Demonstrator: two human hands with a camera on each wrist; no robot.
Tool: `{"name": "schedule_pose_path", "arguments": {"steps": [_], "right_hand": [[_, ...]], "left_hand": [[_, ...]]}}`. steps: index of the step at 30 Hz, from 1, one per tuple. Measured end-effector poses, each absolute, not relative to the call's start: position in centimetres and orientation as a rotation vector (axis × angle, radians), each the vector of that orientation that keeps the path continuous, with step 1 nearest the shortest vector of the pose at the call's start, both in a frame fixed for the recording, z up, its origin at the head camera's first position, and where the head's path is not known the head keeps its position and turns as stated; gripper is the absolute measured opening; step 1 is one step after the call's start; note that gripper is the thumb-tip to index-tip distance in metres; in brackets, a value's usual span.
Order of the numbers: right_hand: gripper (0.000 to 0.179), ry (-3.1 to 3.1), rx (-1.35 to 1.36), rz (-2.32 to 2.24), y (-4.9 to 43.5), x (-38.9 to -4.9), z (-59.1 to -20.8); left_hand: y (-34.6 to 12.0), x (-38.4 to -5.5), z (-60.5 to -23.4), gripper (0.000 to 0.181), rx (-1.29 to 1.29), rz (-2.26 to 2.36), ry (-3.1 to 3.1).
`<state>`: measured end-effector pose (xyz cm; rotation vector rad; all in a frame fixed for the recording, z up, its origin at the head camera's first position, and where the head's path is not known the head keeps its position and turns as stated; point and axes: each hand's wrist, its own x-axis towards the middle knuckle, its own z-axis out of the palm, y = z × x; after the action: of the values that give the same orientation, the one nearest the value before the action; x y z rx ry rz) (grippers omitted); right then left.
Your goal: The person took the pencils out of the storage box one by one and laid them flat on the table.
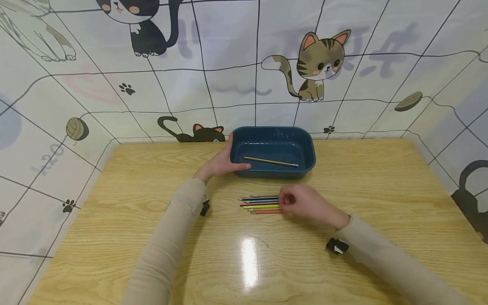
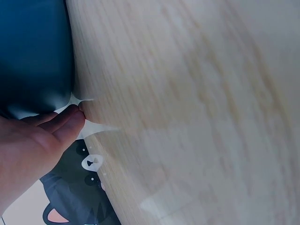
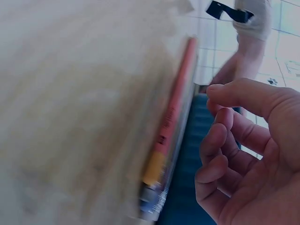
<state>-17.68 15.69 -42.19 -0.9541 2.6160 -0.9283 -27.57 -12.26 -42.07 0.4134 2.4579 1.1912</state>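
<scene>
A dark blue rectangular basin [image 1: 272,174] stands at the back of the table. My left hand [image 1: 221,163] rests around its left end, thumb along the front rim and fingers along the side; the left wrist view shows these fingers outside the basin wall. One striped pencil [image 1: 268,161] lies inside. In front of the basin, several colored pencils [image 1: 263,206] lie side by side. Over their right ends is my right hand [image 1: 305,203], fingers loosely bent. In the right wrist view, a coral pencil [image 3: 176,101] lies beside the bent fingers, which hold nothing visible there.
The wood-grain table [image 1: 152,254] meets a cat-printed backdrop [image 1: 228,89] right behind the basin. Black straps [image 1: 337,245] hang at both wrists. Light glares off the table's front middle.
</scene>
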Motion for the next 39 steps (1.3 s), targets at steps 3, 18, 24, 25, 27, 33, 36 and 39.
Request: {"name": "schedule_pose_path", "arguments": {"steps": [3, 18, 24, 25, 27, 33, 36, 39], "right_hand": [[0.014, 2.574, -0.926, -1.034, 16.0, -18.2, -41.7], [0.007, 2.601, -0.818, -1.241, 16.6, -21.5, -39.2], [0.002, 2.645, -0.818, -1.256, 16.3, -23.4, -38.9], [0.002, 2.652, -0.812, -1.249, 16.2, -23.9, -38.9], [0.003, 2.663, -0.789, -1.229, 16.0, -24.7, -39.0], [0.004, 2.64, -0.719, -1.193, 15.4, -26.4, -39.5], [0.005, 2.629, -0.7, -1.173, 15.1, -27.3, -39.9], [0.005, 2.622, -0.688, -1.139, 14.8, -28.2, -40.4]], "left_hand": [[-12.2, -27.6, -42.0, 0.12, 0.416, 1.19, 2.462], [-12.2, -27.5, -42.0, 0.12, 0.411, 1.196, 2.46], [-12.2, -27.5, -42.0, 0.119, 0.427, 1.214, 2.453], [-12.2, -27.5, -42.0, 0.119, 0.429, 1.215, 2.456], [-12.3, -27.5, -42.0, 0.12, 0.431, 1.215, 2.462], [-12.1, -27.5, -42.2, 0.12, 0.45, 1.211, 2.459], [-12.1, -27.6, -42.3, 0.12, 0.455, 1.221, 2.462], [-12.2, -27.6, -42.2, 0.119, 0.453, 1.214, 2.474]]}}
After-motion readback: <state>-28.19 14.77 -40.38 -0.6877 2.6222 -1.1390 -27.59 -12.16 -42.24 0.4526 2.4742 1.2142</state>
